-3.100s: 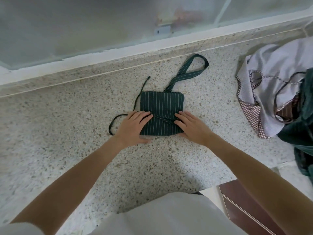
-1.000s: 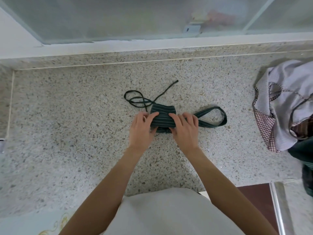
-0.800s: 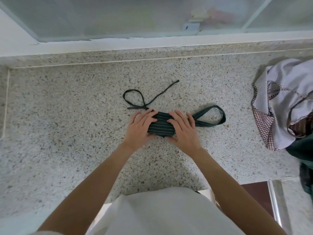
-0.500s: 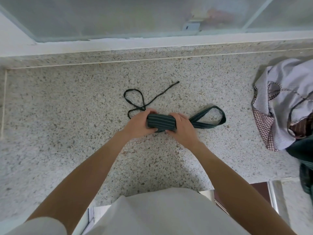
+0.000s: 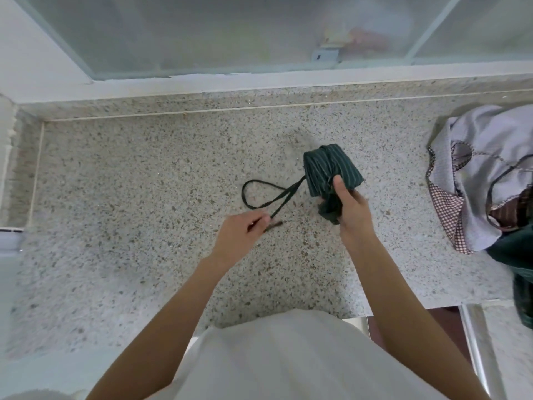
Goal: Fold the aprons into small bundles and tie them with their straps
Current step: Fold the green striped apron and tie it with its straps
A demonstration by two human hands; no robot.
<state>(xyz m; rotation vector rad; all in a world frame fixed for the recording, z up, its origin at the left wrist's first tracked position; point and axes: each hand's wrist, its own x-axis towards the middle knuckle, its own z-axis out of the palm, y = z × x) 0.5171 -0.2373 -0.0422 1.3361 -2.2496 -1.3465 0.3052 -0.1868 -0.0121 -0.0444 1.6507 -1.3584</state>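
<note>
Lifted off the speckled counter (image 5: 144,197), green bundle (image 5: 331,171) sits in right hand's (image 5: 353,207) grip; left hand (image 5: 240,235) pinches strap (image 5: 284,194).

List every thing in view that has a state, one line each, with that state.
Green striped apron: folded into a small bundle, not yet tied.
Thin strap: loose, looped on the counter, its end pinched.
Left hand: pinches the strap.
Right hand: grips the bundle.
Pile of aprons: unfolded, crumpled at the right.
</note>
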